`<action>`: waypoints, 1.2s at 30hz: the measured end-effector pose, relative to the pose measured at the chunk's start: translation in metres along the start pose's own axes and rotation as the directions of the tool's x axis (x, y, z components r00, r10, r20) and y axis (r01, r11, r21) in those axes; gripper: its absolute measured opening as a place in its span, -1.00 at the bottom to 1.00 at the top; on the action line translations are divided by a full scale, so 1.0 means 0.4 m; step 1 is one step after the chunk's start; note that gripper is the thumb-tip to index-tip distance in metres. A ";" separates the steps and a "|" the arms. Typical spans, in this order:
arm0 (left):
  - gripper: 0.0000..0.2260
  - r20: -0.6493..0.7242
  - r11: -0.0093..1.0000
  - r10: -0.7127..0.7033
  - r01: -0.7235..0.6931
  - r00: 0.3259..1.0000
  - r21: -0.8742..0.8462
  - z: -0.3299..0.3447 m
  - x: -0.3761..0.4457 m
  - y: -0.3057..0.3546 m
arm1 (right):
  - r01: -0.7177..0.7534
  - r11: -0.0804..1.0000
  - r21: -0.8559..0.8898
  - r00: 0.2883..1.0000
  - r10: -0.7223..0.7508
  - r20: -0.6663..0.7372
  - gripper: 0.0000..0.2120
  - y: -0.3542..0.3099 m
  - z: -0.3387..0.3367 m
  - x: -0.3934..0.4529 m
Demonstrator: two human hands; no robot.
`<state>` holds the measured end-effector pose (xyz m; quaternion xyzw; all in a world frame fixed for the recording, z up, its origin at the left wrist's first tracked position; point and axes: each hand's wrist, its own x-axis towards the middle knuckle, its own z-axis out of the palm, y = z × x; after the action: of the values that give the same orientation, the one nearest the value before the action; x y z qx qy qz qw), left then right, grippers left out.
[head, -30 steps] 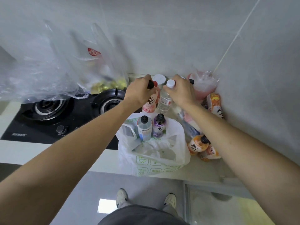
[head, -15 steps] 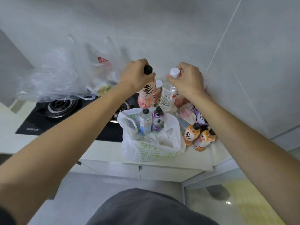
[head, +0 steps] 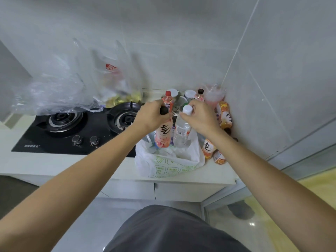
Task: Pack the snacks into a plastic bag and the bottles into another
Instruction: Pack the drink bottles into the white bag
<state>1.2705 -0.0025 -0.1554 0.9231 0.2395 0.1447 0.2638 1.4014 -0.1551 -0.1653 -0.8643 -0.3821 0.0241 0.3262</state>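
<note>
bottles are going into the white plastic bag (head: 164,163) standing open on the counter (head: 54,166) just right of the black stove (head: 76,131): the left hand (head: 151,115) is clamped round the neck of a pink bottle (head: 163,136) with a black cap, the right hand (head: 200,116) round the neck of a clear bottle (head: 181,132) with a white cap, both upright with their bases over the bag's mouth. more orange bottles (head: 209,148) lie on the counter to the bag's right by the wall, others stand behind the hands, and a clear bag (head: 60,91) on the far side of the stove seems to hold snacks, though it is blurred.
</note>
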 end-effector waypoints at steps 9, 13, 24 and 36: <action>-0.79 0.171 0.987 -0.133 0.116 0.976 0.107 0.161 -0.020 -0.092 | -0.131 0.991 -0.032 0.972 0.134 0.193 -0.69 0.084 0.155 -0.023; -0.81 0.200 0.982 -0.170 0.150 0.965 0.111 0.211 -0.020 -0.123 | -0.160 0.986 -0.042 0.965 0.165 0.205 -0.64 0.115 0.210 -0.030; -0.79 0.287 0.986 -0.150 0.122 0.946 0.114 0.251 0.004 -0.165 | -0.083 0.985 -0.153 0.954 0.123 0.273 -0.68 0.152 0.230 0.005; -0.62 0.156 0.980 -0.192 0.180 0.969 0.088 0.207 0.094 -0.179 | -0.030 0.938 -0.344 0.964 0.119 0.240 -0.61 0.168 0.152 0.117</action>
<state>1.3086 0.0357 -0.2578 0.9144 0.3076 0.0341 0.2609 1.4600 -0.1236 -0.2424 -0.9109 -0.3862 0.0825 0.1198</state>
